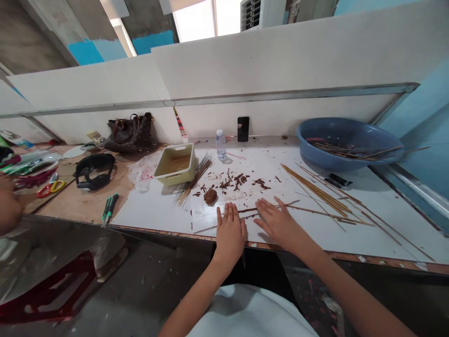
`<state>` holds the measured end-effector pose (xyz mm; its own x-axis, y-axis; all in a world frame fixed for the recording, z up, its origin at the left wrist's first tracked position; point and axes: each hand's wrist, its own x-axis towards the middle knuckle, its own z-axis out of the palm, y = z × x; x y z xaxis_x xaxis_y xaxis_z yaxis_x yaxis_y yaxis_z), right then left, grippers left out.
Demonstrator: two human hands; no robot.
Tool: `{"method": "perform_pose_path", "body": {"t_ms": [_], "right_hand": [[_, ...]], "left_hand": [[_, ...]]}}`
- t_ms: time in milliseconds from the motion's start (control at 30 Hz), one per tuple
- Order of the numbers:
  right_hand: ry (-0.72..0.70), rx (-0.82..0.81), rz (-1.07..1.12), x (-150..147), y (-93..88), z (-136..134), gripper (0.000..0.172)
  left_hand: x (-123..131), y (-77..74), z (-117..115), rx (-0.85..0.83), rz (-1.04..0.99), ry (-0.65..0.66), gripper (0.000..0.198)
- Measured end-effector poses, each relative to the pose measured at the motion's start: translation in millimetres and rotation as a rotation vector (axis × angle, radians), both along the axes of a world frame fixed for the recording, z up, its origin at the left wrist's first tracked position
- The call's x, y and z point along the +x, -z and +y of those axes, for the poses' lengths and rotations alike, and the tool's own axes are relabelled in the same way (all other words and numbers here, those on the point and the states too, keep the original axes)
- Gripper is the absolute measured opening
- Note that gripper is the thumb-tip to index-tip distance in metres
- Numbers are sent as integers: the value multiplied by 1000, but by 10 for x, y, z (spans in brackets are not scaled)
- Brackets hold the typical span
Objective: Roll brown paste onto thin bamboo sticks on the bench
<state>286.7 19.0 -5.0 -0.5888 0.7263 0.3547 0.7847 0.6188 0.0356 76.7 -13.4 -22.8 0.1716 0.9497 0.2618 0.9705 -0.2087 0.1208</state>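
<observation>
My left hand [230,230] lies palm down near the table's front edge, fingers stretched forward. My right hand [278,222] is also flat, its fingers spread and pointing up and left. Between them runs a thin stick with a dark brown coating [248,210]; its ends pass under or beside my fingers, and the exact contact is hidden. A ball of brown paste [210,196] sits just beyond my left hand. Brown paste scraps [238,181] are scattered behind both hands. To the right lies a bunch of tan thin sticks [317,191].
A cream tub with brownish liquid [194,161] stands left, beside a fan of thin sticks [196,179]. A clear bottle [221,146] and a phone [243,129] are at the back. A blue basin [329,161] holds sticks. Cutters [110,208] and another person's arm [9,206] are left.
</observation>
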Motion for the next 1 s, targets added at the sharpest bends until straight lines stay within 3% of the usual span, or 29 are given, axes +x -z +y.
{"method": "perform_pose_path", "body": {"t_ms": [67, 167, 300, 400, 767, 1000], "right_hand": [[-64, -17, 9, -151, 67, -60, 49], [-53, -6, 45, -265, 122, -24, 41], [25, -37, 133, -299, 51, 151, 23], [11, -81, 163, -318, -18, 241, 18], [-72, -192, 177, -396, -19, 329, 24], [-33, -186, 246, -360, 40, 311, 22]], "left_hand": [[18, 9, -27, 16, 1, -27, 57], [1, -17, -23, 49, -15, -7, 50], [-50, -144, 88, 98, -138, 3, 29], [-69, -227, 188, 81, -198, -16, 17], [-71, -191, 337, 43, -261, 7, 23], [-117, -165, 348, 9, -269, 8, 18]]}}
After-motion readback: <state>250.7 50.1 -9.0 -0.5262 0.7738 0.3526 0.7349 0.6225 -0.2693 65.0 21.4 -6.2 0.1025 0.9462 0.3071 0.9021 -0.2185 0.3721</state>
